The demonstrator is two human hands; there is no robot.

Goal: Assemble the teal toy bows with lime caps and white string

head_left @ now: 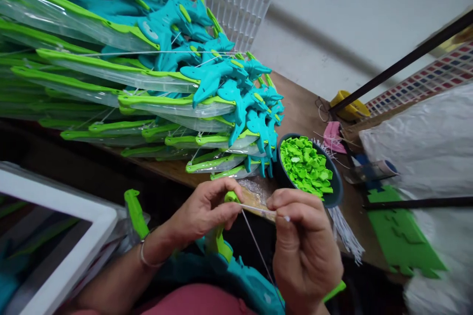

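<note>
My left hand (205, 209) pinches the bright green tip (232, 197) of a toy bow between thumb and fingers. The bow's teal body (247, 280) lies across my lap, partly hidden by my arms. White string (254, 208) runs from the green tip to my right hand (305, 241), where thumb and fingers are closed on its end. Another length of string (258, 243) slants down from the tip toward the teal body.
Many strung teal-and-green toy bows (216, 78) are stacked on the wooden table (295, 93). Beside them stands a dark bowl (338, 192) of small green pieces (305, 165). White strings (345, 236) hang over the edge. A white frame (84, 236) is at lower left.
</note>
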